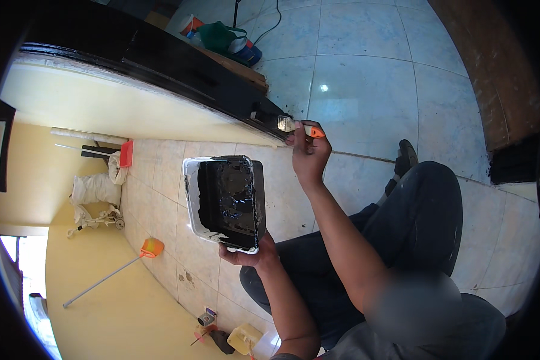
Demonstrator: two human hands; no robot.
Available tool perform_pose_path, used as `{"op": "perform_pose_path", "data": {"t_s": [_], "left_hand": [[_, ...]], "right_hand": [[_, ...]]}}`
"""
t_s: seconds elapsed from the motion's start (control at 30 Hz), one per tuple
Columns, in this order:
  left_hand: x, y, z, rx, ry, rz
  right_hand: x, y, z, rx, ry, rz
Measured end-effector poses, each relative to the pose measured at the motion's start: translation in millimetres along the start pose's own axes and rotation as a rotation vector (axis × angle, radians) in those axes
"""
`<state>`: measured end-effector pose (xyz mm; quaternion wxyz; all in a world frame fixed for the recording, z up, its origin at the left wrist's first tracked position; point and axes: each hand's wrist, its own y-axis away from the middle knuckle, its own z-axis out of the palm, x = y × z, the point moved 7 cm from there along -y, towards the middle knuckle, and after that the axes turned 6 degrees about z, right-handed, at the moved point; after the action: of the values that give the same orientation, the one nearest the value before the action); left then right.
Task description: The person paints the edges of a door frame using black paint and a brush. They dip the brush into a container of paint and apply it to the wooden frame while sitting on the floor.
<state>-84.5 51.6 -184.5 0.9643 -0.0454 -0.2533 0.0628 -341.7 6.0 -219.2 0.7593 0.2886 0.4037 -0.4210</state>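
Observation:
My right hand [309,147] grips a paintbrush with an orange-tipped handle [315,130]. Its pale, paint-smudged head is at the lower end of a black-painted door frame [204,78]; whether the bristles touch it I cannot tell. My left hand [252,255] holds a plastic tray [234,204] by its near end, out in front of my knees. Black paint coats the inside of the tray, and white smears line its rim.
Tiled floor [366,102] surrounds me. A green bag [219,36] and blue bucket [249,53] lie beyond the frame. White sacks [96,191], a red dustpan [126,153] and an orange-headed pole [152,247] are along the yellow walls. Dark wood [486,96] borders the right.

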Motion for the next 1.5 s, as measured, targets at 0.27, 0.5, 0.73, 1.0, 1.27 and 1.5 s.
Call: {"op": "perform_pose_path", "data": {"t_s": [0.27, 0.5, 0.73, 1.0, 1.27, 1.5], "left_hand": [[9, -3, -10, 0.036, 0.043, 0.027], [8, -1, -9, 0.025, 0.07, 0.026], [7, 1, -4, 0.131, 0.079, 0.032], [11, 1, 0, 0.103, 0.122, 0.019], [7, 3, -3, 0.142, 0.118, 0.018], [14, 4, -4, 0.161, 0.202, 0.078]], "right_hand": [[-28, -14, 8, -0.064, 0.054, -0.094], [-86, -21, 51, -0.187, 0.304, -0.295], [-111, -18, 87, -0.265, 0.544, -0.518], [-112, -16, 105, -0.313, 0.688, -0.53], [-100, -16, 109, -0.255, 0.764, -0.651], [-104, -23, 102, -0.256, 0.648, -0.529]]}}
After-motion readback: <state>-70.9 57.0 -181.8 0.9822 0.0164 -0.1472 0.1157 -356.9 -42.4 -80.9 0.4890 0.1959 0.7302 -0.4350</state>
